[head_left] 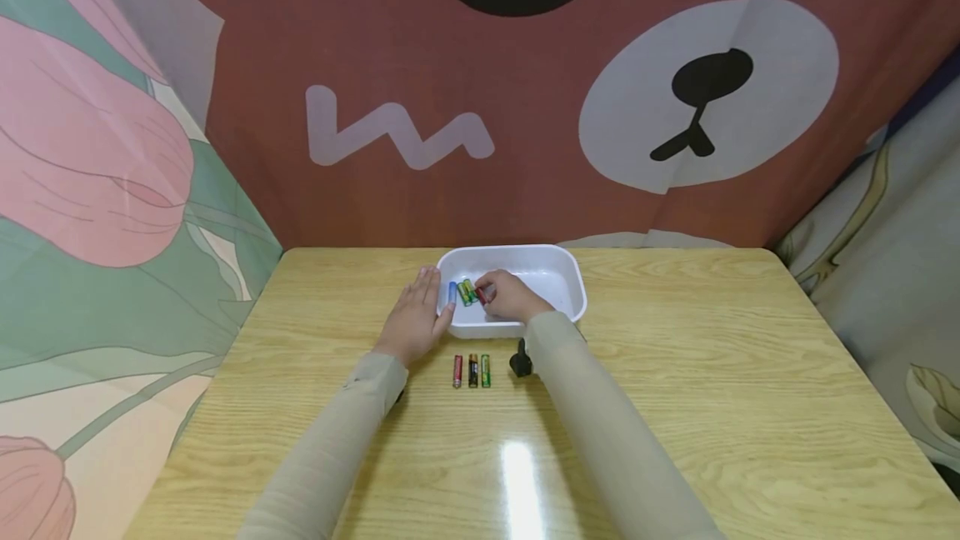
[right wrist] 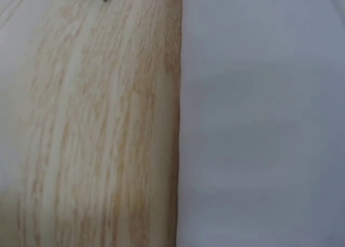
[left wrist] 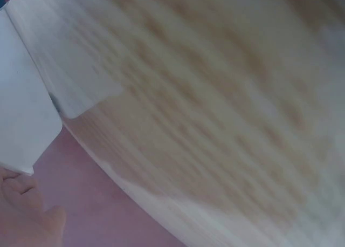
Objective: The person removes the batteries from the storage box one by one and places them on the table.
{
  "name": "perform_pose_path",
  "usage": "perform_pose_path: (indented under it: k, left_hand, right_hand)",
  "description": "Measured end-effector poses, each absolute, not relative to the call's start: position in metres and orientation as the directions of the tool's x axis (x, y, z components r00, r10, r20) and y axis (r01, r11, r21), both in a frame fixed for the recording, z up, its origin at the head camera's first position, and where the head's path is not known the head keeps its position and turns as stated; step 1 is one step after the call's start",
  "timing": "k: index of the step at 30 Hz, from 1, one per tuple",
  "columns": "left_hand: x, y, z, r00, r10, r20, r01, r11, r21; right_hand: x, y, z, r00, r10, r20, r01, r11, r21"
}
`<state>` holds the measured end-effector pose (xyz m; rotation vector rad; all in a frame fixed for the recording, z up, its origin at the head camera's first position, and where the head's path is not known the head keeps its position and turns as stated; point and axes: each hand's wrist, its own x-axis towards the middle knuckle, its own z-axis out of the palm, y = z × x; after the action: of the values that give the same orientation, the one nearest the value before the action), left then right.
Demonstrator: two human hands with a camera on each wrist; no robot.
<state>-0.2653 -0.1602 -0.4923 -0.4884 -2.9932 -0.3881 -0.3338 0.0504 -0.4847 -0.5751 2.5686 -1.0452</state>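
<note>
A white tray [head_left: 517,330] stands at the table's back edge. My left hand [head_left: 412,319] lies along its left wall with straight fingers; in the left wrist view part of the hand [left wrist: 27,212] shows beside the tray [left wrist: 24,107]. Inside the tray, my right hand [head_left: 512,297] pinches a red battery [head_left: 482,296]. Left of it lie two green batteries [head_left: 463,293] and a blue battery [head_left: 452,292], side by side. The right wrist view shows only the tray's outer wall [right wrist: 259,123] and the table, not the fingers.
In front of the tray, a red battery [head_left: 457,372], a black battery [head_left: 473,371] and a green battery [head_left: 486,371] lie in a row on the wooden table [head_left: 712,373]. A small black device [head_left: 521,359] is by the right wrist. Printed cloth [head_left: 525,190] hangs behind.
</note>
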Motion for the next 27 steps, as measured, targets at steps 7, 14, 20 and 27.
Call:
perform_pose_path:
  k: [7,14,20,27]
  left_hand:
    - [-0.2649,-0.1597,-0.4920,-0.948,0.292,0.123,0.313,0.921,0.232]
    - [-0.2642,-0.1588,-0.4910,-0.950,0.289,0.119,0.309,0.923,0.228]
    - [-0.2630,-0.1585,-0.4892,-0.952,0.288,0.103,0.305,0.923,0.236]
    - [-0.2628,-0.1592,-0.4889,-0.950,0.293,0.104,0.310,0.919,0.243]
  right_hand:
    - [-0.3327,0.0507,-0.4859,-0.872,-0.479,-0.101,-0.253,0.619,-0.744]
    - [-0.3319,0.0514,-0.4871,-0.892,-0.439,-0.103,-0.220,0.623,-0.751]
    - [-0.3295,0.0510,-0.4845,-0.905,-0.419,-0.077,-0.205,0.587,-0.783]
    - [-0.3272,0.0514,-0.4826,-0.909,-0.416,-0.003,-0.243,0.535,-0.809]
